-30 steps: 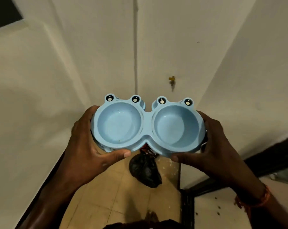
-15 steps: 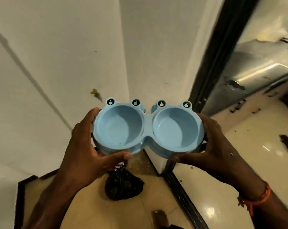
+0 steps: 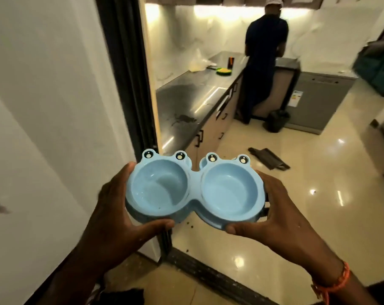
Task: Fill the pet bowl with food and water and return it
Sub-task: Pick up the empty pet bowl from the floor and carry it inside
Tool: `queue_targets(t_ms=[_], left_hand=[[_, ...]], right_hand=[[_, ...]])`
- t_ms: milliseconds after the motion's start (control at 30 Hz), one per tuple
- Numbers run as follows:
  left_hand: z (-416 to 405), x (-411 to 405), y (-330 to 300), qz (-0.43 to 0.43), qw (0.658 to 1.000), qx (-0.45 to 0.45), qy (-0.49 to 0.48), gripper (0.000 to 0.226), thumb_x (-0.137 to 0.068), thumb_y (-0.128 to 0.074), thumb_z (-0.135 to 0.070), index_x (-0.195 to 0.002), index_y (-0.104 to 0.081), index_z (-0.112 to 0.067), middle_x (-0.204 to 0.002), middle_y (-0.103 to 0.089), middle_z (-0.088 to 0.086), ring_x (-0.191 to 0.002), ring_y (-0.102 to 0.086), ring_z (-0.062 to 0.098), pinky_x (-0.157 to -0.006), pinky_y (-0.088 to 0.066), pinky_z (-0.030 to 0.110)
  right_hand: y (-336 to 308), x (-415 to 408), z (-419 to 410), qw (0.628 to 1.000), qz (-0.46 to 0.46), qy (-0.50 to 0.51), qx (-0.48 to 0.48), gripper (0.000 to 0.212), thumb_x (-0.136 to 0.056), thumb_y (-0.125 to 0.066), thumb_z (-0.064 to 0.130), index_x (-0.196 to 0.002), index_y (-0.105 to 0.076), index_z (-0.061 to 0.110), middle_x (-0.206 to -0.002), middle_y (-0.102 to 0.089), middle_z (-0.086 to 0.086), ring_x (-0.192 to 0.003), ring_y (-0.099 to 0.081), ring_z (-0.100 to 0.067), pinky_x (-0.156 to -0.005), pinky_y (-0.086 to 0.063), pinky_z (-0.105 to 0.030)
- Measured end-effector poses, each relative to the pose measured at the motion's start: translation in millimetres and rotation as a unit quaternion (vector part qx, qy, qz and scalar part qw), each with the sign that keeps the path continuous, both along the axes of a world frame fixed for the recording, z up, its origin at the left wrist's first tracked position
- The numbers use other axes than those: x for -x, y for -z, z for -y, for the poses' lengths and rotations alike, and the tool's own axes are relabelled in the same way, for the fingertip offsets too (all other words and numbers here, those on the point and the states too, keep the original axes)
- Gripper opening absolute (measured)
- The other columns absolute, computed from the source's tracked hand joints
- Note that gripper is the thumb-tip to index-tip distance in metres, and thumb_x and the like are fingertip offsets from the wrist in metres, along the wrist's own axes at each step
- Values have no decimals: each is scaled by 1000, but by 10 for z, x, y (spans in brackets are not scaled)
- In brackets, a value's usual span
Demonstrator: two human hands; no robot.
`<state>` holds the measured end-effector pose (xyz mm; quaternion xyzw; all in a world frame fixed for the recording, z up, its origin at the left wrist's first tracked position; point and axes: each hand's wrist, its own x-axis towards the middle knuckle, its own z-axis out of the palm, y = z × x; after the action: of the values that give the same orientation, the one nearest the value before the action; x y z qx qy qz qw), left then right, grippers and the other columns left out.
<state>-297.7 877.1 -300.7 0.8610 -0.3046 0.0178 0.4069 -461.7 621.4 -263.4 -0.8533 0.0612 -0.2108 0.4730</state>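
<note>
Bowl (image 3: 195, 190), empty, gripped by left hand (image 3: 114, 213) and right hand (image 3: 281, 211), fingers curled round each end, could tip if feet catch the door track (image 3: 208, 276) at 6 o'clock

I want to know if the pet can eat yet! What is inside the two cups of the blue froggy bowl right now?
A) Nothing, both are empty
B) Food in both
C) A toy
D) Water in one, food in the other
A: both cups of the blue pet bowl show only bare blue plastic, with no food or water, while the left hand and right hand hold its ends.
</note>
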Motion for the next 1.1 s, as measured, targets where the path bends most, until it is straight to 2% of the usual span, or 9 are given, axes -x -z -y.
queue_targets(t_ms=[133,200,333,500,567,633,733,1000,1100], left_hand=[[482,20,-49,12,998,7,66,129,-41,-78,-89,-148,-10,-64,-143,-29,-44,-135,-29,-6,-110,-34,34],[690,45,-83,4,996,11,90,126,-42,-81,-86,-144,-8,-69,-141,-25,-52,-133,-29,-15,-111,-35,32],[1059,64,-88,-28,994,18,104,138,-44,-86,-82,-157,-15,-49,-154,-34,-28,-144,-36,3,-116,-42,45],[1489,-2,-134,-21,991,14,128,139,-42,-85,-82,-157,-17,-43,-146,-33,-34,-137,-34,-2,-114,-39,36],[1667,-85,-147,-9,992,0,124,143,-43,-84,-83,-159,-12,-42,-154,-31,-23,-142,-33,5,-116,-39,41],[1850,-198,-137,3,993,-12,118,146,-42,-80,-88,-159,-8,-40,-160,-27,-17,-147,-31,10,-118,-38,45],[2129,-412,-116,19,993,-34,115,146,-41,-72,-95,-160,-8,-39,-162,-28,-13,-147,-33,13,-117,-40,48],[2913,-1217,-13,50,990,-39,129,138,-54,-79,-84,-161,-6,-34,-166,-21,-11,-149,-29,14,-117,-34,38],[3207,-1606,43,47,988,-41,139,137,-54,-79,-84,-160,-9,-33,-165,-22,-11,-148,-31,12,-115,-35,36]], right_hand=[[-53,287,229,999,3,48,-12,90,-57,-97,13,-98,-52,79,-105,-48,58,-105,-50,26,-73,-43,3],[-46,395,360,997,0,68,-24,85,-56,-98,14,-101,-55,72,-107,-48,57,-106,-49,25,-75,-42,2],[-21,517,694,997,6,77,-26,83,-55,-98,16,-111,-49,50,-105,-47,57,-106,-48,26,-75,-41,4],[7,475,1076,996,4,92,-12,83,-59,-98,16,-115,-47,49,-105,-46,59,-106,-45,30,-76,-41,4],[21,402,1248,996,4,85,1,85,-60,-99,20,-126,-51,45,-120,-52,48,-117,-49,19,-85,-48,-5],[66,283,1450,997,5,77,14,93,-61,-100,28,-141,-52,34,-139,-56,22,-129,-53,-4,-98,-54,-27],[161,78,1757,995,0,95,12,101,-59,-101,37,-145,-48,30,-142,-56,12,-131,-54,-15,-102,-54,-40],[305,-713,2530,992,-11,123,39,92,-57,-101,38,-136,-53,35,-128,-61,14,-120,-59,-10,-94,-58,-39],[395,-1093,2829,989,-19,138,52,97,-54,-100,50,-136,-53,31,-129,-60,10,-121,-58,-15,-95,-57,-44]])
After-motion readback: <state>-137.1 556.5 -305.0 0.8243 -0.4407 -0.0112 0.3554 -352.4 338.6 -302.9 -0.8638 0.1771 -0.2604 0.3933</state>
